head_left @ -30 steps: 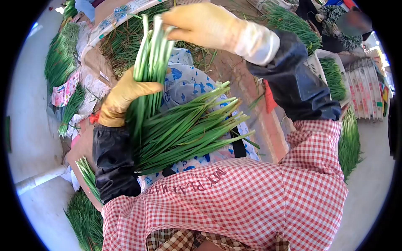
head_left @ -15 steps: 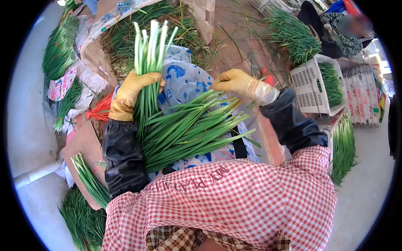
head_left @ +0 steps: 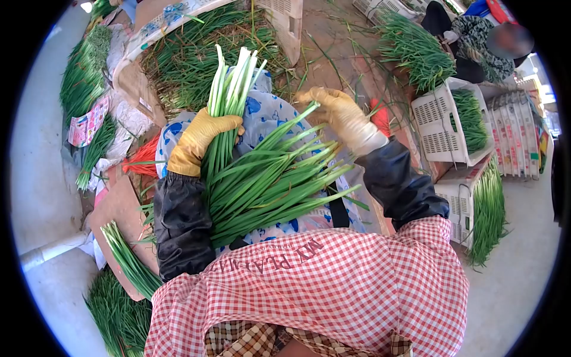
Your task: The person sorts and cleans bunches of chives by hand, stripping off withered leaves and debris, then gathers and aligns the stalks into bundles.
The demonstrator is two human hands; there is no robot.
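My left hand (head_left: 205, 137), in a yellow glove, is wrapped round a bunch of green stalks (head_left: 234, 86) with their white ends pointing up. More long green stalks (head_left: 273, 184) lie across my lap on a blue-patterned plastic apron (head_left: 256, 107), their pale ends toward the right. My right hand (head_left: 336, 113), also gloved and somewhat blurred, has its fingers closed at the tip of one of these lap stalks. Whether it grips that stalk is hard to make out.
A crate of loose greens (head_left: 134, 89) stands in front. White crates (head_left: 440, 122) with green bundles are at the right, below a seated co-worker (head_left: 476, 47). Orange ties (head_left: 143, 156) and a board (head_left: 116, 208) with a small bundle lie at the left.
My right hand came down from the white ends of the held bunch to the tips of the lap stalks. My left hand, still round the bunch, moved slightly right.
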